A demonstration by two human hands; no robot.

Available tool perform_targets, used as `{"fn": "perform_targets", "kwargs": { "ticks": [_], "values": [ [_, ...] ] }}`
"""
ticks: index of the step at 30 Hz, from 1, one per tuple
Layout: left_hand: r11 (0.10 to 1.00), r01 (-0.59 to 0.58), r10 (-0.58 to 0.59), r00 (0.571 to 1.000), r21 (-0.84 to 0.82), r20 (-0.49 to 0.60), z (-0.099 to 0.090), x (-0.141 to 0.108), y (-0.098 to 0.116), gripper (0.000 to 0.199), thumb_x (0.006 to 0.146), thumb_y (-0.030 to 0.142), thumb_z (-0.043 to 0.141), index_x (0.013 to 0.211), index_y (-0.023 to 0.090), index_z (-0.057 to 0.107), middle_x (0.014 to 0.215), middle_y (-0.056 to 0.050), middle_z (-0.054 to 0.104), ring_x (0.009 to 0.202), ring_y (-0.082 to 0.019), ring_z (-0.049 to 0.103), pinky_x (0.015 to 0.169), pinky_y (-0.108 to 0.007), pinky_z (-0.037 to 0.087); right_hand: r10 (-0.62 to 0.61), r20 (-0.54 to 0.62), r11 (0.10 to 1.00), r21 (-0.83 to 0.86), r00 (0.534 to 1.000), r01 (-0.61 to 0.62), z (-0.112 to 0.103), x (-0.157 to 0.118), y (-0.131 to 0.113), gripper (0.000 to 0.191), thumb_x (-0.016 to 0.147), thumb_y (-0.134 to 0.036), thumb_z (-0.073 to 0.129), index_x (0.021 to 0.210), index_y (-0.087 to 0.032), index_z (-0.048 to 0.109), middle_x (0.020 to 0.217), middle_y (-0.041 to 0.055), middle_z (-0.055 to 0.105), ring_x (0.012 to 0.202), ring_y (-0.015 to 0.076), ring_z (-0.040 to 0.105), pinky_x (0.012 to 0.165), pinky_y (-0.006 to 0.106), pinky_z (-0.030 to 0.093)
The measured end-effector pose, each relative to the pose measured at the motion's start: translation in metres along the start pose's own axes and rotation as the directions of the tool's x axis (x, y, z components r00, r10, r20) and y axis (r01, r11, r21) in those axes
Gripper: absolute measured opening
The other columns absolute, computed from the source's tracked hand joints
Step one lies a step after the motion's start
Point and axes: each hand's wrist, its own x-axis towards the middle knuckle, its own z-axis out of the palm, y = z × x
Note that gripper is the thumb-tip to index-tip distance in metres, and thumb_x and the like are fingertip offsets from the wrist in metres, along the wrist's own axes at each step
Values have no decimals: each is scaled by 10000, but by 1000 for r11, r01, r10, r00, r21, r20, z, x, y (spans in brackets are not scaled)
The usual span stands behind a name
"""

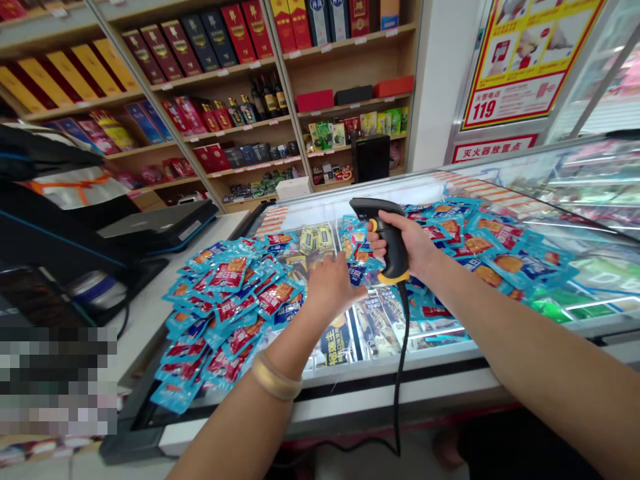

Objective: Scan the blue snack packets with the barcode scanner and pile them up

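In my right hand (pixel 407 240) is a black and yellow barcode scanner (pixel 393 243), gripped by its handle, with its head pointing left and its cord hanging down. My left hand (pixel 330 283) hovers over the glass top, thumb spread away from the fingers, and nothing shows in it. Just beyond its fingers lie small yellow packets (pixel 316 239); whether the fingertips touch them I cannot tell. A heap of blue and red snack packets (pixel 235 293) spreads left of my left hand. More blue snack packets (pixel 485 240) lie scattered right of the scanner.
The packets rest on a glass-topped freezer (pixel 440 367) with goods inside. A counter (pixel 150 300) with a flat dark device (pixel 175 223) stands at left. Behind are shelves (pixel 220 73) of boxes and bottles. The scanner's cord (pixel 400 380) drapes over the front edge.
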Motion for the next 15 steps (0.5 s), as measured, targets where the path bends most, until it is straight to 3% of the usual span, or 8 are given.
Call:
{"fn": "perform_targets", "kwargs": {
  "ticks": [5,8,11,15],
  "values": [
    [984,-19,17,1000,-176,-13,-8,1,-11,574,454,125,830,985,233,641,739,-9,558,948,-286,590,819,-317,450,-10,26,1000,-24,1000,11,1,-1,3,210,930,-345,542,816,-168,543,593,0,508,442,81,411,395,169,410],
    [922,92,-100,995,-377,-3,-15,7,-14,574,478,109,821,1019,222,670,741,13,572,695,-161,548,655,-253,423,-15,22,999,-30,1000,15,0,-1,2,212,926,-351,550,820,-168,546,607,4,518,443,79,410,396,170,410],
    [730,244,-267,962,-639,62,-25,15,-10,452,558,138,781,991,202,672,736,11,591,611,-107,514,613,-233,418,-32,24,999,-22,999,33,0,-2,1,213,925,-358,554,824,-171,548,604,0,509,444,80,405,398,170,410],
    [313,347,-303,919,-884,253,-38,21,-5,165,707,271,626,850,189,618,766,-21,643,681,-151,602,690,-318,532,-42,19,998,-37,999,42,1,-3,1,212,930,-353,542,833,-166,557,610,0,506,447,80,413,396,171,407]
  ]
}}
